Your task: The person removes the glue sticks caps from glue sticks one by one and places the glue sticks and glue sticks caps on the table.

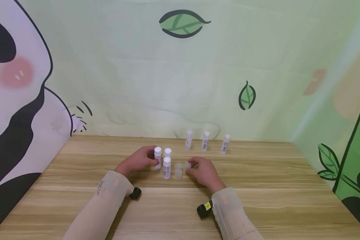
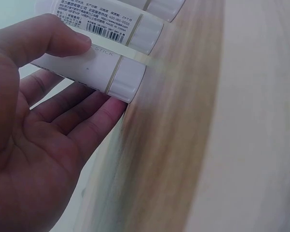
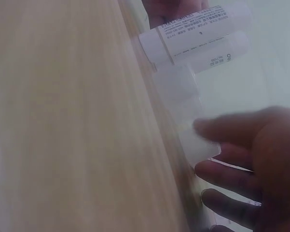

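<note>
In the head view my left hand (image 1: 138, 160) pinches the leftmost white glue stick (image 1: 157, 153), which stands upright. Two more glue sticks (image 1: 166, 169) stand close to its right. The left wrist view shows the thumb lying along the pinched stick and fingers behind it. On the right, my right hand (image 1: 206, 171) holds a small translucent cylindrical piece (image 3: 200, 146) between thumb and fingers, low at the table. Two similar translucent pieces (image 1: 178, 174) stand between it and the glue sticks; their exact kind is unclear.
Three more white glue sticks (image 1: 205, 141) stand spaced out along the back of the wooden table (image 1: 168, 206), near the wall sheet (image 1: 132, 83) printed with a panda and leaves. Black wrist cameras (image 1: 204, 210) sit on both sleeves.
</note>
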The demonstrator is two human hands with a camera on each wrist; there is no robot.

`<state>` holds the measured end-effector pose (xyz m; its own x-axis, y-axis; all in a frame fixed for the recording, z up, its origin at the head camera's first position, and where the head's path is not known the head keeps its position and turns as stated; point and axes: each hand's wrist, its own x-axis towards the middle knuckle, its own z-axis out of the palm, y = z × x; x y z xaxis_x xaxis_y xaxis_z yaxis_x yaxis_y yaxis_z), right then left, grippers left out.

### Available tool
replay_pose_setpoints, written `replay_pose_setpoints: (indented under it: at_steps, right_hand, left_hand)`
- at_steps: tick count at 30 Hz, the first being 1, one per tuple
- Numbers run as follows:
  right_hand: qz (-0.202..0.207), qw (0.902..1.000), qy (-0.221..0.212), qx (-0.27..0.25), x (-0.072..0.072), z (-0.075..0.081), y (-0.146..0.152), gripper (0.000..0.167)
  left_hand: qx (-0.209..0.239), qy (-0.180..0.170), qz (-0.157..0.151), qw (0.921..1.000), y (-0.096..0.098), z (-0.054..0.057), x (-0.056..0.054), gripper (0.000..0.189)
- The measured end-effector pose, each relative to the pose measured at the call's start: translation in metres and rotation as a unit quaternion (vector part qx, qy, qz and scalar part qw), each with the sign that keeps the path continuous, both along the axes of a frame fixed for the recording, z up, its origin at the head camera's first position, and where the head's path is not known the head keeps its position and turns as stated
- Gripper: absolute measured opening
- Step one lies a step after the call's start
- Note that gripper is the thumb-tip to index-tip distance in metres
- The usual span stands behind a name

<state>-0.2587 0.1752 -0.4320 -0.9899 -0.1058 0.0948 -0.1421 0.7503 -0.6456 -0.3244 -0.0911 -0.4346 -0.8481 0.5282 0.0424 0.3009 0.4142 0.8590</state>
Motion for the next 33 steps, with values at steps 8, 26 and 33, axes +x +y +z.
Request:
replay_pose_setpoints:
  at_steps: [8, 26, 33]
  right_hand:
    - [-0.037, 0.9986, 0.002, -0.039, -0.003, -0.003, 0.001, 0.043]
    - [-0.094, 0.9883, 0.082, -0.087, -0.019, 0.0, -0.003, 0.048]
    - [-0.107, 0.9854, 0.094, -0.094, -0.024, 0.0, -0.005, 0.048]
  left_hand:
    - [-0.005, 0.004, -0.002, 1.0, -0.001, 0.0, 0.0, 0.029]
    - [-0.012, -0.013, 0.012, 0.9998, -0.001, 0.001, 0.002, 0.028]
    - [-0.01, -0.013, 0.008, 0.9998, -0.001, 0.0, 0.003, 0.029]
